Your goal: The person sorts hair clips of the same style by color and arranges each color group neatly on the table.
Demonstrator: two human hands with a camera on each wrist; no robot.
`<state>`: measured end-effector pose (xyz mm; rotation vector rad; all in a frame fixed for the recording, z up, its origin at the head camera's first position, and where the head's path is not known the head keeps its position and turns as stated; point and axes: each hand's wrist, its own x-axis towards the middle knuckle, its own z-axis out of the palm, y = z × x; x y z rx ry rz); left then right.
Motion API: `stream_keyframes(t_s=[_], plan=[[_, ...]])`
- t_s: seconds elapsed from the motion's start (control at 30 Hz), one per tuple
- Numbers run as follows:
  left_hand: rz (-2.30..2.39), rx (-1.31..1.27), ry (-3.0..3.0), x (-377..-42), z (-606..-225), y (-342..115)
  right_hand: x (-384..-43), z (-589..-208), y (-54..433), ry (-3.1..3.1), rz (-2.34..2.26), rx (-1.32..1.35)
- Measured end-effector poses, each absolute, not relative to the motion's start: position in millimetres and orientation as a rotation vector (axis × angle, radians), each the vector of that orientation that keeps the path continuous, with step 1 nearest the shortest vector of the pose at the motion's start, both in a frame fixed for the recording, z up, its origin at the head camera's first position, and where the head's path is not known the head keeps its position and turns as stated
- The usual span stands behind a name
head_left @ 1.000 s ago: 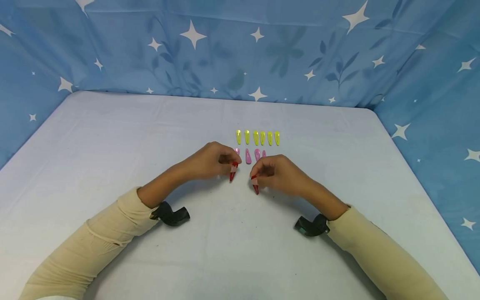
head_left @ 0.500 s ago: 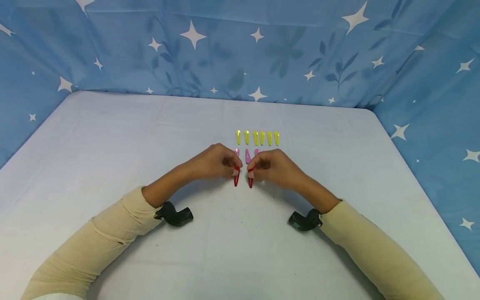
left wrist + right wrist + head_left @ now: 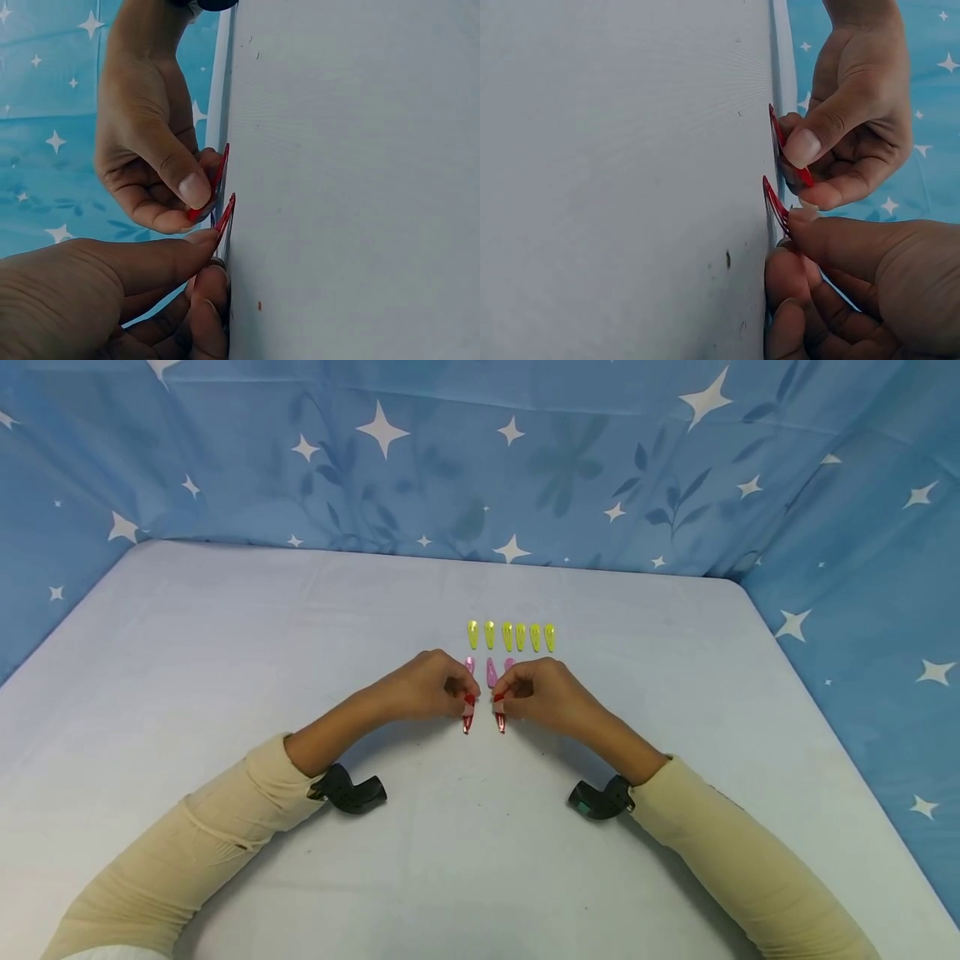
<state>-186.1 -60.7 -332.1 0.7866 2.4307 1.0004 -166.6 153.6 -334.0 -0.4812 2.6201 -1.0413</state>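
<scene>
In the head view my left hand (image 3: 423, 689) pinches a red snap hair clip (image 3: 467, 725) between thumb and fingers, its narrow end pointing toward me. Just to the right, my right hand (image 3: 551, 695) pinches a second red hair clip (image 3: 501, 724) in the same way. A small gap separates the two clips. Both wrist views show the clips' narrow tips at the white tabletop, tilted, with fingers at the wide ends. Beyond the hands lie pink hair clips (image 3: 491, 672), partly hidden by the right hand.
A row of several yellow hair clips (image 3: 507, 636) lies behind the pink ones. The white cloth-covered table (image 3: 300, 610) ends at a blue curtain (image 3: 465, 460) with white stars. A black wrist camera (image 3: 348, 791) sits on each forearm.
My right hand has moved left and slightly away, bringing its red clip close to the left one. Both red clips have turned to stand nearly parallel. The right hand now covers more pink clips.
</scene>
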Motion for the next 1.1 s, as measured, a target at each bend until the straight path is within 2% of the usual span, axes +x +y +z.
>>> stream_keyframes(t_s=[0.63,1.1], plan=[[0.985,0.785,2.46,-184.7,-332.8,-58.4,-167.4,-330.7,148.7,2.68,-0.913,-0.498],[0.99,0.751,2.468,-182.8,-328.7,-63.1,-167.2,-319.1,168.6,2.702,-1.05,-0.459]])
